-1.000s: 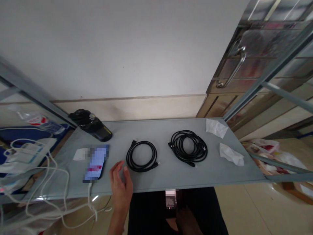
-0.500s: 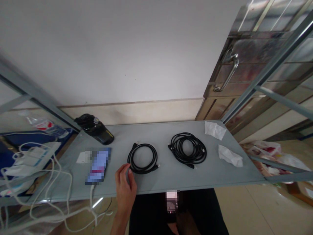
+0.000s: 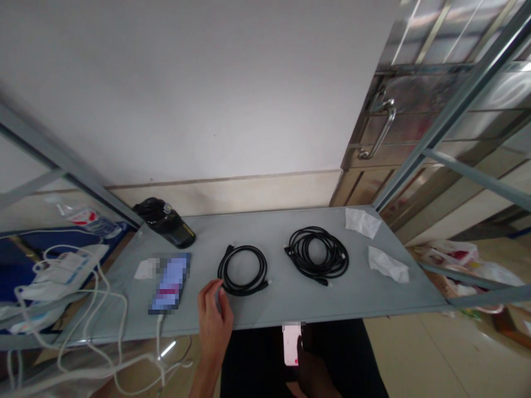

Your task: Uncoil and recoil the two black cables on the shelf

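My left hand rests at the front edge of the grey shelf table. Its fingers are slightly curved, with a gap between thumb and forefinger and nothing between them. Its fingertips are beside the smaller coil of black cable; whether they touch it I cannot tell. Below the edge, over my dark-clothed lap, my right hand is in deep shadow. It holds a smartphone with a lit, pale screen, the thumb over the screen's right side. A larger coil of black cable lies further right.
A black bottle lies tilted at the back left, near a second phone with a white cable attached. Two white tissues lie on the right. White cords hang over the left side. Metal posts frame the table.
The phone screen in my right hand has turned from partly dark to almost wholly pale, and the thumb now shows over it. My left hand stays in place; the view has shifted slightly.
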Tool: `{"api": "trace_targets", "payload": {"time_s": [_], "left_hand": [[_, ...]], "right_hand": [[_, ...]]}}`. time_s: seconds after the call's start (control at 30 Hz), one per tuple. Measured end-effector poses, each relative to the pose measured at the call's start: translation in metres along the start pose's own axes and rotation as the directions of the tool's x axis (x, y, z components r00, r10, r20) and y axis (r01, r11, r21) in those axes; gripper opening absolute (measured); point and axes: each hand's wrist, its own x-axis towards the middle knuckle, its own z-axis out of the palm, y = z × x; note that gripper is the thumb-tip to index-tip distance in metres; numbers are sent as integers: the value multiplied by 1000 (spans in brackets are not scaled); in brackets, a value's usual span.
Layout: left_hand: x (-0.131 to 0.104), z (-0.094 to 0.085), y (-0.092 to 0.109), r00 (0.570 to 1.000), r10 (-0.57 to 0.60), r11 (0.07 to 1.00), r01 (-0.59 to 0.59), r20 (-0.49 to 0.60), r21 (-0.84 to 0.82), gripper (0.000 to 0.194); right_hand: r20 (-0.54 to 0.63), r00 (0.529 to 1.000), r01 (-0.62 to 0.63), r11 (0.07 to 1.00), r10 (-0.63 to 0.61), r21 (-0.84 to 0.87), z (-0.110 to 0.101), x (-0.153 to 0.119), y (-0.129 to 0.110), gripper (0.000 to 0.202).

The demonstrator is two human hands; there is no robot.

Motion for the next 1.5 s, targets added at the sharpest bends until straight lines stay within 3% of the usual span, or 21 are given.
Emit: {"api": "trace_targets", "payload": {"time_s": [0.17, 0.67, 0.8, 0.93, 1.13, 1.37, 1.5], "left_hand": [[0, 0, -4, 1000, -4, 1000, 4, 16, -9, 32], [-1, 1, -7, 1000, -14, 999, 14, 5, -31, 37], [-1, 1, -7, 999, -31, 999, 31, 8, -27, 39], [-1, 0, -7, 1000, 0, 1000, 1, 16, -11, 36], [-2, 1, -13, 996, 88, 994, -88, 6, 66, 33], [-4, 2, -16, 992, 123, 984, -124, 12, 127, 30], [-3, 2, -15, 989, 148, 980, -147, 5, 130, 27]], "right_hand": [[103, 994, -17, 999, 21, -31, -1, 7, -1, 84], [-14, 1000, -5, 999, 4, -41, 3, 15, -4, 79], [5, 999, -45, 997, 45, -66, -4, 11, -9, 76], [30, 999, -11, 999, 13, -51, -4, 8, -8, 75], [72, 992, 108, 994, -106, -29, 13, 12, 5, 78], [92, 993, 72, 997, -70, -18, 12, 12, 9, 79], [116, 991, 57, 997, -64, 58, 9, 9, 7, 69]]}}
